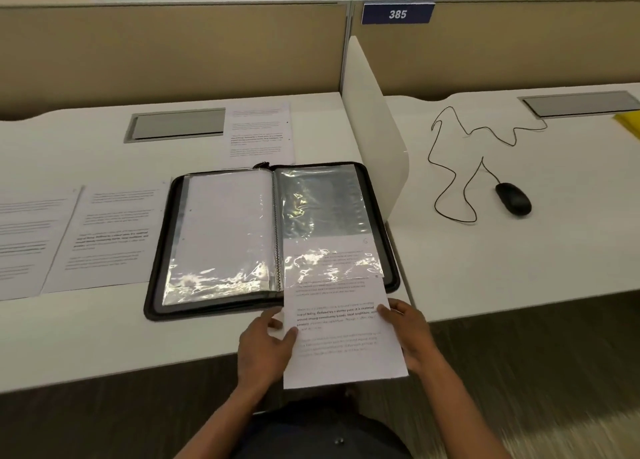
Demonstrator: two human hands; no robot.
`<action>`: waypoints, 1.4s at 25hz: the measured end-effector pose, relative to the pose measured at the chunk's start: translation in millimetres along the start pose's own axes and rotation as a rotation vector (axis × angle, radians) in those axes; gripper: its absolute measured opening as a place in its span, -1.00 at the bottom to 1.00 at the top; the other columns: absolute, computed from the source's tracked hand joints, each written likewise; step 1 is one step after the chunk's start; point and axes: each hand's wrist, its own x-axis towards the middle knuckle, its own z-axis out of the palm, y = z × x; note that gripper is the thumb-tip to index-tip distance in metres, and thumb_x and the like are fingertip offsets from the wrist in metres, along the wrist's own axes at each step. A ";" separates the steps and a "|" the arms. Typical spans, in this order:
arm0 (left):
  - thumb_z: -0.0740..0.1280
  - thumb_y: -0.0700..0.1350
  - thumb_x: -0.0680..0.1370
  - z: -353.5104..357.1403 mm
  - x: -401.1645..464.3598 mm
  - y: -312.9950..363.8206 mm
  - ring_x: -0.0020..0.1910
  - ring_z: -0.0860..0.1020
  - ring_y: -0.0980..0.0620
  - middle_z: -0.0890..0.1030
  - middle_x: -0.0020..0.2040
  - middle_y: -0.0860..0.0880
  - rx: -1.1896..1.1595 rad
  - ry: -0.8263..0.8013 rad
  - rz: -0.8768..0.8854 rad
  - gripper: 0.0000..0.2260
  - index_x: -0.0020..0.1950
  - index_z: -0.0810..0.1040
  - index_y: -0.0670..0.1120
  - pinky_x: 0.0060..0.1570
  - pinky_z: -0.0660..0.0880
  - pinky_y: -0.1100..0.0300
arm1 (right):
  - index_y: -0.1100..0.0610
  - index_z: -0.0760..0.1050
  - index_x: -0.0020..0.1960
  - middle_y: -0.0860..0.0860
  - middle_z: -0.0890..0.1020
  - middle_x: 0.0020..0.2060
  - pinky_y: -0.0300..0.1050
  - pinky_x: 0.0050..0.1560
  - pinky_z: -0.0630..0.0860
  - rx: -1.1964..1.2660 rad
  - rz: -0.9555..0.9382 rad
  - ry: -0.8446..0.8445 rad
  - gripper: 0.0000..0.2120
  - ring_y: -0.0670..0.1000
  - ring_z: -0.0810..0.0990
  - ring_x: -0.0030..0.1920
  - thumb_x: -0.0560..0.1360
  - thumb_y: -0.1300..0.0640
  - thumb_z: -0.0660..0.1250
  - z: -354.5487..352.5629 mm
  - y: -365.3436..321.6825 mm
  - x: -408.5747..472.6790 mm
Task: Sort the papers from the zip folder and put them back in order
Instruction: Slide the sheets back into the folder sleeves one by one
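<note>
A black zip folder (162, 251) lies open on the white desk, showing clear plastic sleeves on both sides. A printed sheet (339, 337) sits partly inside the right-hand sleeve (322, 209), its lower half sticking out over the desk's front edge. My left hand (266, 348) grips the sheet's left edge. My right hand (408, 334) holds its right edge, thumb on top. The left sleeve (225, 226) holds a blank-looking page. Two printed sheets (114, 233) lie to the left of the folder, and another sheet (259, 133) lies behind it.
A white divider panel (374, 129) stands just right of the folder. Beyond it a black wired mouse (513, 198) and its looping cable lie on the neighbouring desk. A grey cable hatch (176, 124) sits at the back. A yellow item (628, 121) shows at the far right.
</note>
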 end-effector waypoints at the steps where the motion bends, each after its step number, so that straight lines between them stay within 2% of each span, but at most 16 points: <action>1: 0.47 -0.02 0.51 0.6 2.2 4.0 -0.14 0.57 0.18 0.59 0.01 0.10 -0.069 -0.007 -0.060 -0.56 0.36 0.48 0.07 -0.25 0.49 0.29 | 0.15 0.58 0.14 0.12 0.73 -0.03 0.06 -0.09 0.67 -0.016 -0.003 -0.014 -0.86 0.17 0.72 -0.03 0.59 0.18 0.38 -2.1 0.7 0.2; 4: 0.45 -0.16 0.54 4.1 7.4 6.5 -0.02 0.61 0.08 0.63 0.07 0.03 -0.301 0.016 -0.199 -0.59 0.36 0.49 0.04 -0.22 0.55 0.23 | 0.10 0.56 0.21 0.07 0.72 0.02 0.00 -0.07 0.67 -0.164 -0.056 -0.029 -0.77 0.09 0.73 -0.03 0.56 0.19 0.42 -14.4 9.6 -4.3; 7: 0.44 -0.19 0.53 8.9 8.1 8.0 0.01 0.62 0.05 0.64 0.06 0.01 -0.432 0.052 -0.235 -0.61 0.34 0.50 0.01 -0.12 0.63 0.09 | 0.09 0.53 0.27 0.03 0.70 0.06 0.02 -0.02 0.68 -0.227 -0.087 -0.031 -0.69 0.07 0.71 0.01 0.54 0.24 0.43 -19.8 14.1 -2.7; 10: 0.44 -0.18 0.54 14.7 8.0 15.8 -0.01 0.65 0.04 0.66 0.02 0.03 -0.535 0.132 -0.237 -0.65 0.30 0.51 -0.01 -0.05 0.66 0.00 | 0.13 0.52 0.29 0.07 0.69 0.08 0.04 0.00 0.68 -0.161 -0.080 0.000 -0.68 0.10 0.69 0.04 0.55 0.21 0.43 -13.1 5.7 8.3; 12: 0.45 -0.15 0.53 18.4 5.4 24.7 0.01 0.65 0.05 0.66 0.02 0.06 -0.568 0.179 -0.199 -0.69 0.25 0.53 0.01 -0.05 0.66 0.01 | 0.14 0.53 0.26 0.12 0.68 0.08 0.06 -0.03 0.68 -0.056 -0.053 0.022 -0.71 0.14 0.68 0.04 0.55 0.21 0.42 -12.0 -0.3 10.2; 15: 0.47 -0.16 0.52 23.4 -1.4 29.3 0.02 0.63 0.12 0.63 0.08 0.12 -0.564 0.207 -0.157 -0.69 0.21 0.53 0.06 -0.05 0.65 0.08 | 0.12 0.52 0.23 0.10 0.67 0.04 -0.05 -0.14 0.65 -0.038 -0.046 0.022 -0.71 0.12 0.67 0.02 0.54 0.30 0.41 -21.6 4.5 4.4; 18: 0.47 -0.18 0.52 26.4 -6.8 26.4 0.05 0.56 0.19 0.56 0.16 0.12 -0.317 0.272 0.005 -0.64 0.26 0.51 0.07 0.01 0.56 0.27 | 0.09 0.48 0.29 0.05 0.67 0.05 -0.12 -0.14 0.67 -0.074 -0.077 -0.001 -0.61 0.06 0.68 0.03 0.53 0.35 0.40 -24.8 14.0 0.0; 20: 0.48 -0.13 0.51 31.6 3.4 25.6 0.18 0.47 0.17 0.52 0.22 0.11 -0.035 0.296 0.214 -0.66 0.26 0.55 0.04 0.20 0.43 0.25 | 0.05 0.46 0.30 0.03 0.65 0.05 -0.24 -0.22 0.62 -0.162 -0.151 0.043 -0.60 -0.04 0.65 -0.02 0.53 0.30 0.42 -20.4 12.8 0.3; 21: 0.47 -0.09 0.51 32.6 11.9 29.9 0.23 0.43 0.17 0.51 0.24 0.11 0.066 0.270 0.292 -0.68 0.25 0.57 0.03 0.23 0.37 0.26 | 0.03 0.45 0.31 0.03 0.64 0.04 -0.30 -0.26 0.56 -0.299 -0.234 0.106 -0.60 -0.09 0.63 -0.06 0.53 0.24 0.44 -18.6 11.6 0.5; 22: 0.47 -0.07 0.51 34.3 22.8 34.7 0.24 0.42 0.15 0.52 0.24 0.09 0.144 0.240 0.360 -0.70 0.23 0.60 0.01 0.24 0.34 0.26 | 0.04 0.45 0.32 0.05 0.62 0.05 -0.32 -0.25 0.51 -0.484 -0.360 0.205 -0.58 -0.11 0.59 -0.08 0.51 0.18 0.47 -17.7 11.1 0.5; 24: 0.49 -0.04 0.47 37.2 49.0 45.3 0.23 0.49 0.04 0.58 0.20 0.02 0.299 0.198 0.516 -0.71 0.18 0.64 -0.03 0.26 0.40 0.17 | 0.10 0.50 0.30 0.08 0.56 0.09 -0.20 -0.13 0.52 -0.814 -0.703 0.400 -0.57 -0.03 0.55 -0.02 0.47 0.11 0.50 -15.7 14.6 1.8; 25: 0.50 -0.03 0.46 37.9 61.0 50.5 0.22 0.52 -0.02 0.61 0.18 0.00 0.376 0.163 0.563 -0.70 0.17 0.66 -0.05 0.26 0.44 0.07 | 0.14 0.53 0.28 0.09 0.55 0.11 -0.12 -0.06 0.56 -0.913 -0.878 0.416 -0.60 0.02 0.53 0.05 0.48 0.11 0.48 -12.0 17.3 2.3; 27: 0.47 0.00 0.47 35.7 76.8 60.2 0.18 0.55 -0.06 0.65 0.16 -0.01 0.493 0.081 0.583 -0.72 0.16 0.67 -0.04 0.24 0.42 -0.02 | 0.15 0.59 0.26 0.10 0.59 0.17 -0.03 0.16 0.57 -1.033 -1.097 0.286 -0.68 0.06 0.55 0.19 0.55 0.08 0.36 4.1 22.4 2.7; 31: 0.39 -0.02 0.53 29.4 87.5 64.6 0.00 0.59 -0.02 0.70 -0.01 0.06 0.567 0.106 0.675 -0.86 0.00 0.72 0.01 0.09 0.40 -0.01 | 0.14 0.50 0.40 0.09 0.55 0.37 0.11 0.39 0.47 -1.243 -1.049 0.048 -0.55 0.09 0.48 0.42 0.65 -0.05 0.11 41.6 30.0 18.3; 33: 0.35 -0.02 0.54 28.4 88.7 63.9 -0.08 0.60 0.00 0.70 -0.12 0.08 0.583 0.129 0.697 -0.85 -0.07 0.71 0.02 0.04 0.43 0.00 | 0.12 0.33 0.53 0.06 0.36 0.52 0.08 0.53 0.27 -1.308 -0.993 -0.004 -0.49 0.07 0.29 0.54 0.69 -0.10 0.00 49.5 35.6 26.2; 35: 0.34 -0.03 0.53 28.4 88.5 62.7 -0.14 0.61 0.01 0.70 -0.17 0.07 0.554 0.143 0.713 -0.85 -0.11 0.71 0.00 -0.01 0.47 0.01 | 0.09 0.18 0.60 0.03 0.20 0.58 0.00 0.56 0.02 -1.342 -0.964 -0.026 -0.46 0.02 0.12 0.60 0.70 -0.13 -0.09 52.6 36.9 34.4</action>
